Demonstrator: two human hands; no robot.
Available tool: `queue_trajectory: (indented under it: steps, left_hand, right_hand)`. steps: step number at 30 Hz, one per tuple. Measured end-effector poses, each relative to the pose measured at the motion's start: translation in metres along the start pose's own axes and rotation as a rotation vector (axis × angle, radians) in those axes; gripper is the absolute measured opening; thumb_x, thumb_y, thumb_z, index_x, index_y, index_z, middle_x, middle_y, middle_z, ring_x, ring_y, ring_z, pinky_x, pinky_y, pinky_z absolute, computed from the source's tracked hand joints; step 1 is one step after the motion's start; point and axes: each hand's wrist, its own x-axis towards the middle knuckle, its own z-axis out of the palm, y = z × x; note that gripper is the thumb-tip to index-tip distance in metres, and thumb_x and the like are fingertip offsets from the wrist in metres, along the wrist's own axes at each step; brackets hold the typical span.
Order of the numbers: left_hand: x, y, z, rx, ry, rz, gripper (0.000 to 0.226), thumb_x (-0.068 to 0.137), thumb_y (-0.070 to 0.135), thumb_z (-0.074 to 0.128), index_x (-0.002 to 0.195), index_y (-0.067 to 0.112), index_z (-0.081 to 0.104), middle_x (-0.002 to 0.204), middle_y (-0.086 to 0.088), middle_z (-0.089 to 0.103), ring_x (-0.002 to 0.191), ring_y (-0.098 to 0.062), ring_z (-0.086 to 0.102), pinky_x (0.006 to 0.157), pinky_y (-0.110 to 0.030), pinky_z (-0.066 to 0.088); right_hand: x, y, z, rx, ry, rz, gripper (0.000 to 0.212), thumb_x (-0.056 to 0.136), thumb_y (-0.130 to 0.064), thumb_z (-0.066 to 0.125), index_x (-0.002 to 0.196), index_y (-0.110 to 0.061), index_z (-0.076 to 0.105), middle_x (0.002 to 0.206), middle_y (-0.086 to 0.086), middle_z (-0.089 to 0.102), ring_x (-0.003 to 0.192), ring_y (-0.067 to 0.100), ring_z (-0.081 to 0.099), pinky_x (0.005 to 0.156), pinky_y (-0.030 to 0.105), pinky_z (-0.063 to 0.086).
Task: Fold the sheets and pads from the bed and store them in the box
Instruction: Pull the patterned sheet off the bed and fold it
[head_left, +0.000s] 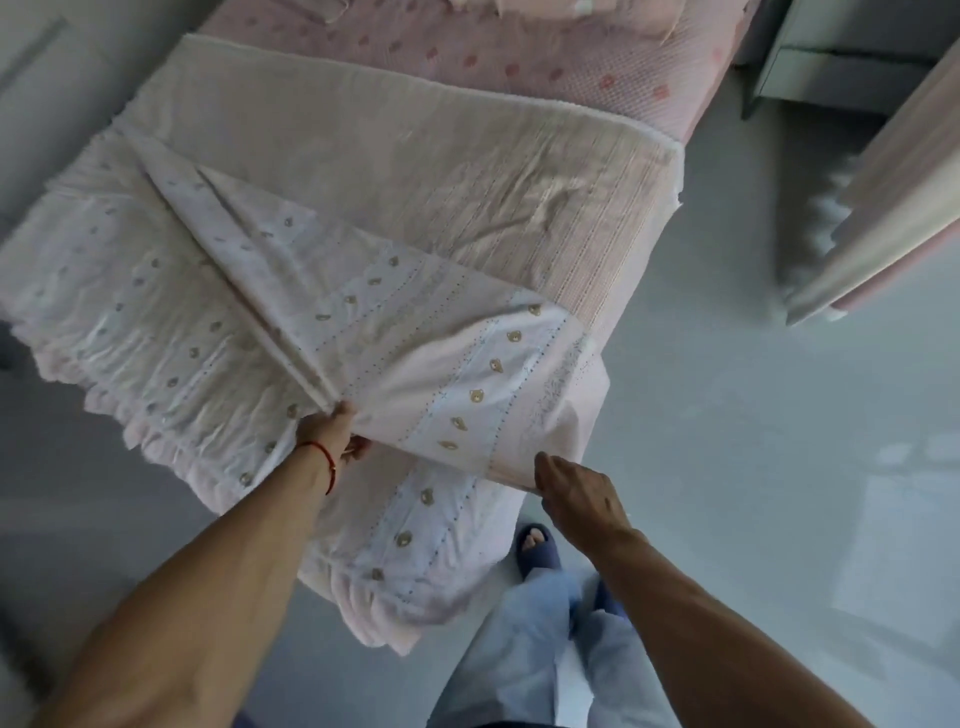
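A pale pink sheet with small bear prints (415, 353) lies over the foot of the bed, one part lifted and folded back toward the middle. My left hand (332, 431) grips a gathered fold of it near the bed's near edge. My right hand (571, 483) holds the lower edge of the lifted flap, with the fingers under the cloth. A beige striped pad (395, 171) lies flat beyond it. Farther back is a pink dotted cover (493, 57). No box is in view.
Grey floor (753, 441) surrounds the bed on the right and near side. A grey cabinet (831, 57) stands at the upper right, with a long pale panel (883, 208) leaning in front of it. My feet in blue slippers (537, 551) stand by the bed corner.
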Motion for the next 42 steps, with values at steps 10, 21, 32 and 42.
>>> queue_trajectory:
  steps: [10, 21, 32, 42]
  left_hand:
    - [0.020, -0.075, -0.062, 0.070, -0.143, -0.065, 0.032, 0.101, 0.030, 0.062, 0.116, 0.002, 0.061, 0.093, -0.018, 0.071, 0.069, -0.028, 0.069, 0.042, -0.025, 0.052]
    - [0.100, -0.174, -0.092, 0.112, -0.539, -0.291, 0.038, 0.105, 0.038, 0.049, 0.115, 0.001, 0.052, 0.082, -0.023, 0.076, 0.085, -0.031, 0.073, 0.068, -0.035, 0.063]
    - [0.162, -0.231, -0.077, 0.045, -0.591, -0.214, 0.061, 0.105, 0.048, 0.045, 0.140, -0.001, 0.049, 0.100, -0.018, 0.076, 0.092, -0.023, 0.076, 0.071, -0.025, 0.058]
    - [0.128, -0.232, -0.110, 0.017, -0.556, -0.009, 0.050, 0.104, 0.040, 0.052, 0.126, -0.004, 0.060, 0.105, -0.025, 0.071, 0.083, -0.025, 0.074, 0.072, -0.027, 0.062]
  right_hand:
    - [-0.056, -0.061, 0.092, -0.017, 0.134, 0.151, 0.065, 0.050, 0.000, 0.087, 0.091, -0.018, 0.041, 0.066, 0.005, 0.059, 0.051, 0.031, 0.057, 0.042, 0.029, 0.029]
    - [-0.059, -0.198, 0.243, 0.722, -0.054, 1.283, 0.012, 0.091, -0.016, 0.055, 0.084, -0.010, 0.063, 0.085, 0.009, 0.067, 0.087, 0.031, 0.061, 0.073, 0.032, 0.047]
    - [0.010, -0.142, 0.323, 2.238, 0.743, 1.600, 0.031, 0.099, -0.030, 0.067, 0.079, -0.009, 0.054, 0.051, 0.000, 0.051, 0.034, 0.012, 0.044, 0.037, 0.021, 0.036]
    - [-0.068, -0.167, 0.332, 2.090, 0.907, 1.621, 0.017, 0.094, -0.007, 0.072, 0.079, -0.005, 0.064, 0.067, 0.003, 0.057, 0.047, 0.005, 0.046, 0.041, 0.014, 0.040]
